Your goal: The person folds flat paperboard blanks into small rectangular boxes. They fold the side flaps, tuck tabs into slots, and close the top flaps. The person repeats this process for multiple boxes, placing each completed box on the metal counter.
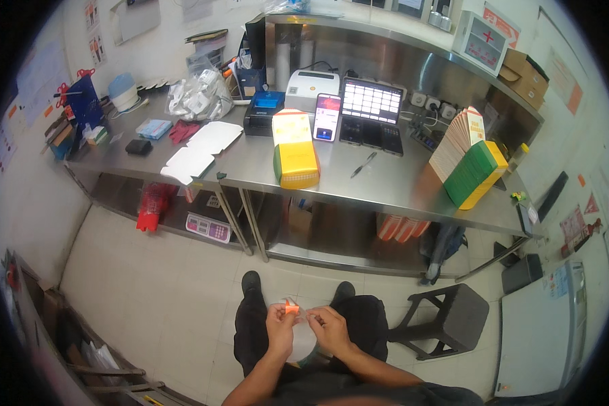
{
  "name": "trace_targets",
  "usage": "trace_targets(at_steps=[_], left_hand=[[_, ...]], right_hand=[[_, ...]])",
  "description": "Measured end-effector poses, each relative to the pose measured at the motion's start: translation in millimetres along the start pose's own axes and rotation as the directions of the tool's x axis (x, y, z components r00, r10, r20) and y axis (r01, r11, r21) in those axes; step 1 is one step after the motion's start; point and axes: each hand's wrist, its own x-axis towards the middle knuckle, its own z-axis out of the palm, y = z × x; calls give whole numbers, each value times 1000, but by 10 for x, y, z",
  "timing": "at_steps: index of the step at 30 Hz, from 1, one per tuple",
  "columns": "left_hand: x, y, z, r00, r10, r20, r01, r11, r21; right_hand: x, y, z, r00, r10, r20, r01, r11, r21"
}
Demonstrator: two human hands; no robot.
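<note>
The person's left forearm (256,380) and right forearm (379,369) lie nearest, reaching in from about 6 and 5 o'clock and converging between the dark-trousered knees (363,323). The left hand (279,333) points toward 12 o'clock, its thumb and bent fingers pinching a small orange label (291,308) at their tips. The right hand (329,331) slants in toward 11 o'clock, fingers curled and thumb close to the index tip, just off the label's 4 o'clock side; I cannot tell whether it grips anything. A pale, rounded sheet or roll (304,341) sits between the hands, at the label's 5 o'clock.

From the hands, a dark plastic stool (457,317) stands at 3 o'clock. The steel bench (250,160) spans 10 to 2 o'clock, bearing a yellow carton stack (297,162) at 12, flat white carton blanks (199,150) at 11 and an open laptop (372,101) between 12 and 1.
</note>
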Motion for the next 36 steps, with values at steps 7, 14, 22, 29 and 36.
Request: trace_targets(at_steps=[7,14,22,29,36], left_hand=[[-265,-17,67,942,331,44,-321,862,392],[-453,187,263,964,257,68,-265,936,231],[-432,404,215,932,306,194,-324,943,70],[-485,461,180,934,306,184,-339,923,184],[-534,551,167,923,320,214,-351,928,128]], right_hand=[[-143,-109,-6,991,-104,-86,104,995,-1],[-77,-341,-43,983,-115,-141,129,987,97],[20,-522,-213,993,-67,-97,85,975,203],[-3,-556,-266,989,-142,-31,145,965,219],[-16,-588,-298,994,-112,-15,111,946,303]])
